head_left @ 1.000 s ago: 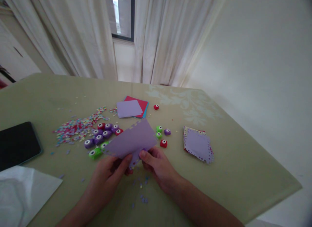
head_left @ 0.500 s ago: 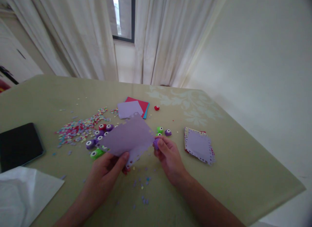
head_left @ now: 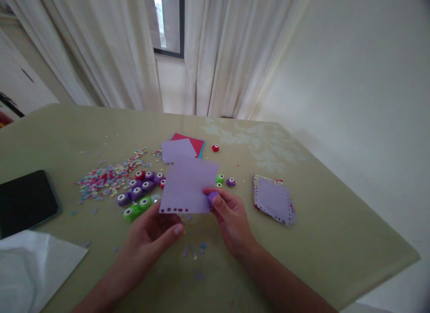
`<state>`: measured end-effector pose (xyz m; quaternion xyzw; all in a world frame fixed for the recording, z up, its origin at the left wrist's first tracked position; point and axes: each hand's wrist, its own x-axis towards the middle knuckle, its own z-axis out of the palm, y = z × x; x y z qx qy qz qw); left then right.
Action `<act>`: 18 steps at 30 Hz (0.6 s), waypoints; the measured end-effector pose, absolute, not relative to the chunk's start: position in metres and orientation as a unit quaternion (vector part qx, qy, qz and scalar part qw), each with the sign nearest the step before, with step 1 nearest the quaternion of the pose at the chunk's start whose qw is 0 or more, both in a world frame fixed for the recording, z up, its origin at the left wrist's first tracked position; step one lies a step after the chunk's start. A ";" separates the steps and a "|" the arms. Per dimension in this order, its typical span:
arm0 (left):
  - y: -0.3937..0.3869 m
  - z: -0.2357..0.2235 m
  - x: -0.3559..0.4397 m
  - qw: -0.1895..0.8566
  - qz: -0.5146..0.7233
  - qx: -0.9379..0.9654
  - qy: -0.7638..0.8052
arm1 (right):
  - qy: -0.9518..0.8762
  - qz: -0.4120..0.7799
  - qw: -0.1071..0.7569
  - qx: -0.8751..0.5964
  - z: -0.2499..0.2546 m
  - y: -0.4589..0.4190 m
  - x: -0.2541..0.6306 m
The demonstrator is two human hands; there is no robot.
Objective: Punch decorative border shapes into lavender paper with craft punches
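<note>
One lilac sheet (head_left: pixel 188 187) is up over the bench (head_left: pixel 336 241) between the two hands, a row of punched holes along the left part of its near edge. The right hand (head_left: pixel 233 221) has its grip closed on a purple punch (head_left: pixel 212 197), which sits at the sheet's near right corner, though whether the paper is inside it I cannot tell. At the near left corner, the left hand (head_left: pixel 149 236) has its grip loose, thumb spread below the paper's edge and fingers curled close by.
</note>
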<state>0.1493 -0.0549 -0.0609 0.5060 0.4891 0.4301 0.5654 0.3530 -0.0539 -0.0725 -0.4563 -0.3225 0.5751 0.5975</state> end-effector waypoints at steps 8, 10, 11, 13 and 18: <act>-0.051 -0.061 0.145 0.445 0.412 0.534 0.589 | -0.369 0.624 0.546 -0.421 -0.065 -0.066 0.335; -0.047 -0.059 0.140 0.410 0.427 0.533 0.605 | -0.378 0.617 0.530 -0.442 -0.064 -0.064 0.339; -0.046 -0.058 0.139 0.401 0.431 0.533 0.607 | -0.381 0.619 0.515 -0.455 -0.064 -0.062 0.342; -0.044 -0.057 0.138 0.404 0.436 0.535 0.600 | -0.382 0.631 0.480 -0.475 -0.065 -0.059 0.345; -0.044 -0.057 0.142 0.427 0.414 0.549 0.587 | -0.377 0.665 0.460 -0.452 -0.067 -0.057 0.345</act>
